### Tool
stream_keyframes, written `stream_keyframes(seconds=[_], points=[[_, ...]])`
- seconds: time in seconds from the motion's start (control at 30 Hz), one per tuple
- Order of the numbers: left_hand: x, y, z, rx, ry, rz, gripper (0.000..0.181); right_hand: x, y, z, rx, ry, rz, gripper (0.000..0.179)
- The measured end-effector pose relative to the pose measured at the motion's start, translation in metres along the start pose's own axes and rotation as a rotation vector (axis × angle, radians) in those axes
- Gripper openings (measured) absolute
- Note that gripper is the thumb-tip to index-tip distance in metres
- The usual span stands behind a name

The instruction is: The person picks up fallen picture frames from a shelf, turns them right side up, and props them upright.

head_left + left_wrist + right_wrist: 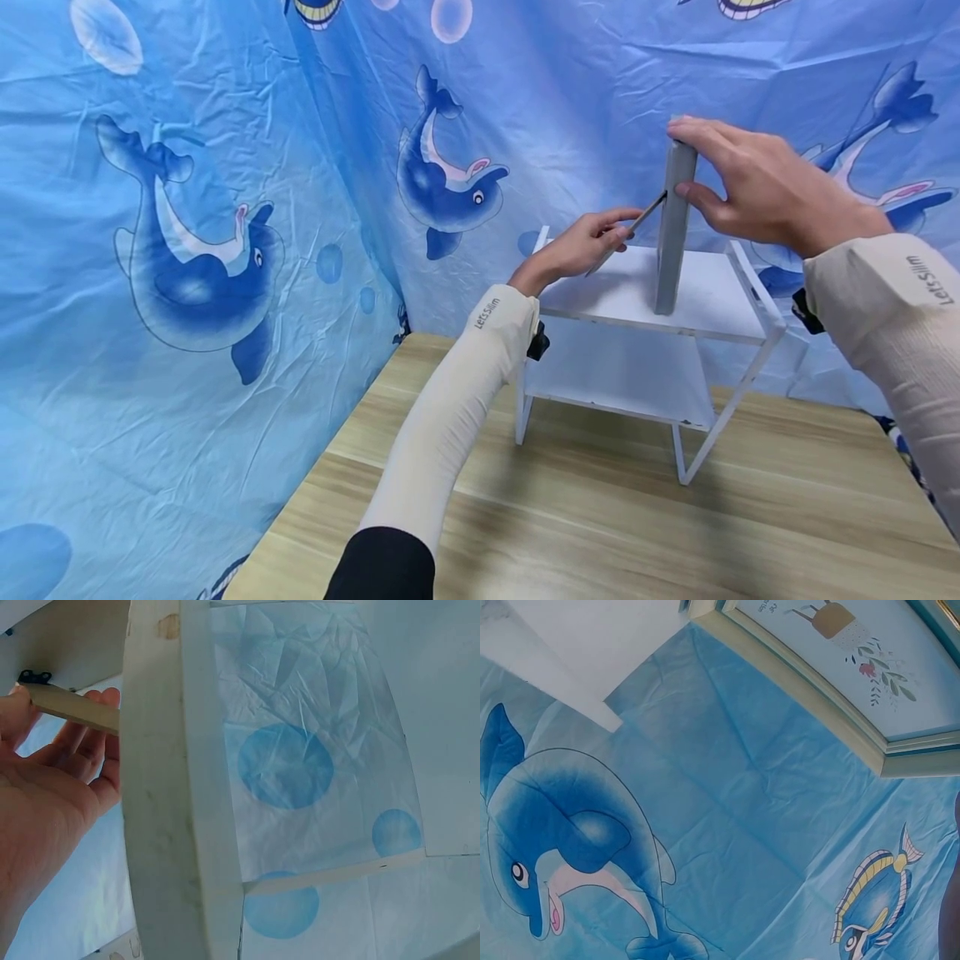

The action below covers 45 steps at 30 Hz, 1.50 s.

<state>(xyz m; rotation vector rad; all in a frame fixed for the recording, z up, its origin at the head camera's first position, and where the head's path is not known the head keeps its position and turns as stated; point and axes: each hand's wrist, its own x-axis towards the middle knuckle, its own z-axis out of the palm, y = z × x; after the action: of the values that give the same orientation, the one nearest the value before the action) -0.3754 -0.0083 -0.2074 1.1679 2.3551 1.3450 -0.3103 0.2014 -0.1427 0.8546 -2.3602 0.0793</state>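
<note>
A picture frame [675,225] stands upright on the top shelf of a small white rack [720,292], its narrow grey edge facing me. My right hand [772,183] grips its upper part, fingers over the top and thumb against the edge. Behind the frame, a thin stand leg [641,218] slants out from its back. My left hand [585,246] pinches this leg between thumb and fingers. In the left wrist view the leg [75,709] looks like a brown strip beside a dark hinge. The right wrist view shows the frame's printed picture [862,667] with flowers.
The rack's lower shelf [622,375] sits below the top one, with a raised side rail [756,287] on the right. Beneath the rack is a wood-grain table [600,517]. Blue dolphin-print sheets [315,167] hang behind and at the left.
</note>
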Motion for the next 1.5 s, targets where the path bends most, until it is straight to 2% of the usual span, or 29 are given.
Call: stream_keyframes(seconds=[0.2,0.47,0.57,0.77,0.87,1.5], points=[[0.017,-0.020,0.000,0.011,0.032,0.029,0.043,0.001,0.000,0.000,0.013,-0.005,0.005,0.068],[0.019,-0.018,-0.003,0.026,0.025,0.008,0.043,0.002,0.000,0.001,0.015,-0.020,0.007,0.068],[0.016,-0.013,-0.005,0.023,0.014,-0.004,0.044,0.003,0.000,0.001,0.011,-0.021,0.005,0.067],[0.000,0.004,-0.005,0.030,0.008,-0.013,0.044,0.005,-0.001,0.001,0.008,-0.036,0.008,0.066],[-0.004,0.007,-0.005,0.045,0.013,-0.009,0.044,0.007,-0.003,0.001,0.005,-0.047,0.008,0.065],[-0.009,-0.005,-0.005,0.041,0.040,0.009,0.044,0.023,-0.013,0.004,0.011,-0.145,-0.010,0.063]])
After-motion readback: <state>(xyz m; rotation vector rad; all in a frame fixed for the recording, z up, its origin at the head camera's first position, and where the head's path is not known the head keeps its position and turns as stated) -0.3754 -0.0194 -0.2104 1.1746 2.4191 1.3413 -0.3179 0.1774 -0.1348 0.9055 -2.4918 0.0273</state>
